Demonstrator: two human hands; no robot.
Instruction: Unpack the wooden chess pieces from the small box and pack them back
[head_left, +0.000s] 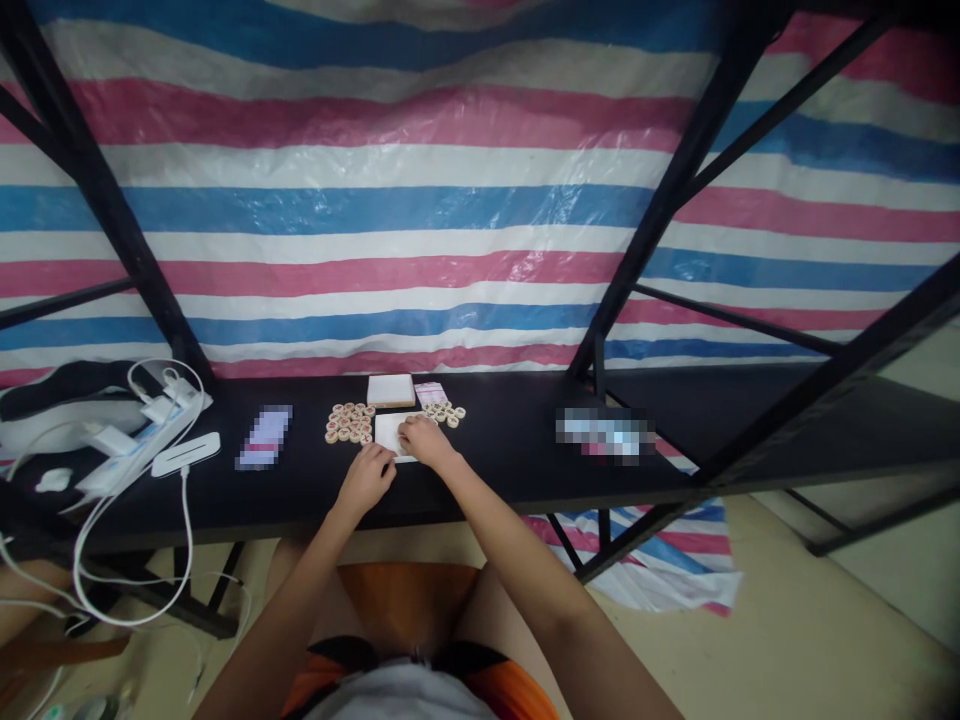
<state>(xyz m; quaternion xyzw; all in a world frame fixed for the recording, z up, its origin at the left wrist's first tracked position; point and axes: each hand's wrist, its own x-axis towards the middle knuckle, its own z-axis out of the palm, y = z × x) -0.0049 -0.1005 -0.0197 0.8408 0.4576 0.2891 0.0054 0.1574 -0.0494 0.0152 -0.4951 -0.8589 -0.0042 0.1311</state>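
Note:
A white square box [390, 431] lies on the black table [510, 460] in front of me. My right hand [424, 441] rests on it with fingers curled, pressed onto its top. My left hand [367, 476] sits at its near left corner, fingers bent against the edge. Several round wooden game pieces [349, 422] lie in a cluster to the left of the box, and a smaller cluster of pieces [445, 411] lies to the right. A second white square lid or box [391, 390] sits behind, with a pink-printed paper [430, 392] beside it.
A white power strip [142, 445] with plugs, chargers and cables lies at the table's left end, near a flat white device [186, 453]. Black metal frame bars [675, 180] rise around the table. A striped tarpaulin [420, 200] hangs behind.

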